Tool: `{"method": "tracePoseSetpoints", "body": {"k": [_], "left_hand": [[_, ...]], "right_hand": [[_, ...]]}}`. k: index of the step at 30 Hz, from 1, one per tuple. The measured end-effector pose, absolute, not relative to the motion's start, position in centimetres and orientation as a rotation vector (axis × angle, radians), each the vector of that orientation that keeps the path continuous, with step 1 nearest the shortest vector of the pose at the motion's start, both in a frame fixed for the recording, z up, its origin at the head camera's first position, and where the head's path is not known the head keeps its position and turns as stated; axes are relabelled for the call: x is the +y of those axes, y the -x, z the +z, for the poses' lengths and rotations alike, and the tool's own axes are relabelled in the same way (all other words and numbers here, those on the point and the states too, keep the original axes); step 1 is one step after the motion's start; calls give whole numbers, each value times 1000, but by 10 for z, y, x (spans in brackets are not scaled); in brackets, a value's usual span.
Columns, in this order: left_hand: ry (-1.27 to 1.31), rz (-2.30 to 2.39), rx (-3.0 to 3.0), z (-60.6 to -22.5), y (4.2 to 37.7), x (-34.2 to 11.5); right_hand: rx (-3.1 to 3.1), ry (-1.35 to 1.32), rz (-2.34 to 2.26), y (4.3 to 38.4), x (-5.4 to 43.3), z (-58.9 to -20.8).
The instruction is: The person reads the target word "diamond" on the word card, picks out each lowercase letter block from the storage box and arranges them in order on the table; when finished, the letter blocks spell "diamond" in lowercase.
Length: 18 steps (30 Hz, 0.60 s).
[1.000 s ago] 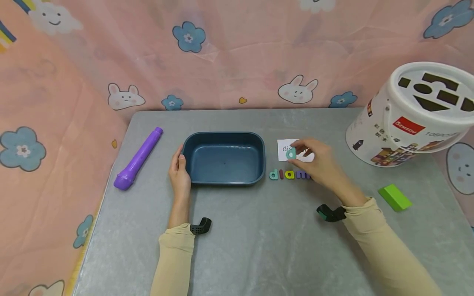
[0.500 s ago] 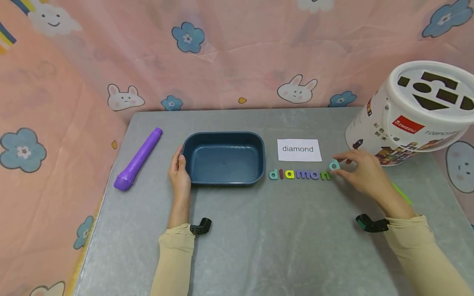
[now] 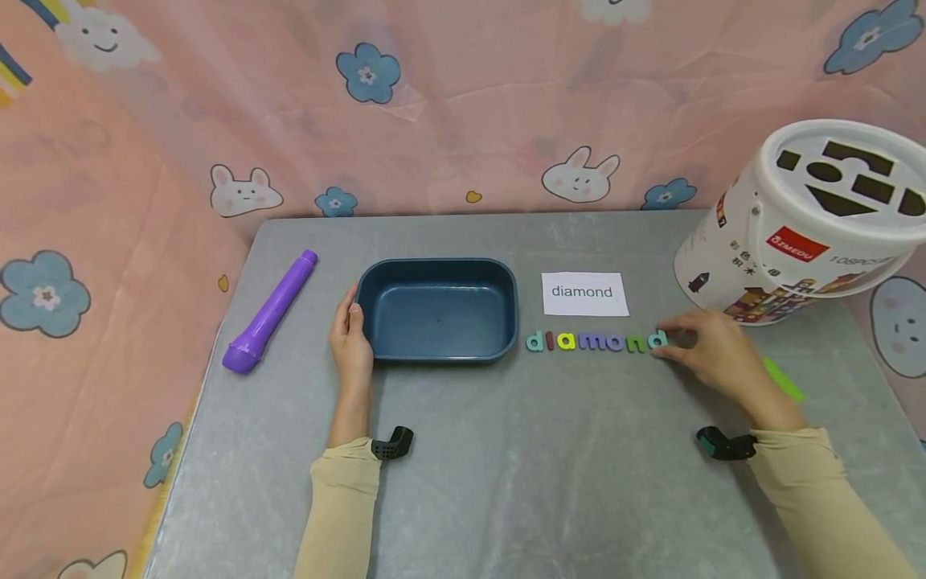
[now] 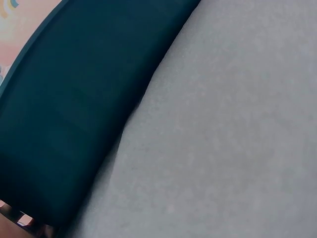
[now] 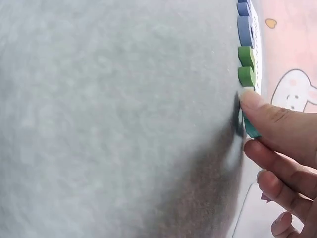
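Note:
My right hand (image 3: 712,354) pinches a turquoise letter d (image 3: 657,339) at the right end of a row of coloured letters on the table. From the left the row reads d, a red stick-like letter (image 3: 550,341), a, m, o, n, d. In the right wrist view, the thumb and fingers hold this turquoise letter (image 5: 251,128) beside the green n (image 5: 246,76). Just behind the row lies a white card (image 3: 585,294) printed "diamond". My left hand (image 3: 351,342) rests with extended fingers against the left side of a dark blue tray (image 3: 437,358).
A purple toy microphone (image 3: 271,312) lies left of the tray. The white lidded bucket (image 3: 803,233) stands at the back right. A green block (image 3: 784,379) is partly hidden behind my right hand. Pink patterned cloth (image 3: 448,104) hangs behind the grey table.
My right hand first moved right across the card with the turquoise d, then lowered it to the row's end beside the n. My left hand and the tray have stayed still.

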<state>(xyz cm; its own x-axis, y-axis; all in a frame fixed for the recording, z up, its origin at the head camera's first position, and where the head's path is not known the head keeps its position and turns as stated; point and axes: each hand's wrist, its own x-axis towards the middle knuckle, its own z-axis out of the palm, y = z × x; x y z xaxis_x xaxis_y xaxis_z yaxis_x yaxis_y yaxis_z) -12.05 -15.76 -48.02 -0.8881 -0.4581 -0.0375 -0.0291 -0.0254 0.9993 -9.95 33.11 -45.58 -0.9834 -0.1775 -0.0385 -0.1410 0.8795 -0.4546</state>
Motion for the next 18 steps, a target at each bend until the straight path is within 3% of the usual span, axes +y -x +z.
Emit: {"method": "tracePoseSetpoints", "body": {"k": [18], "left_hand": [[-620, -2173, -1941, -478, 121, -170]], "right_hand": [[2947, 235, -716, 98, 325, -457]]}}
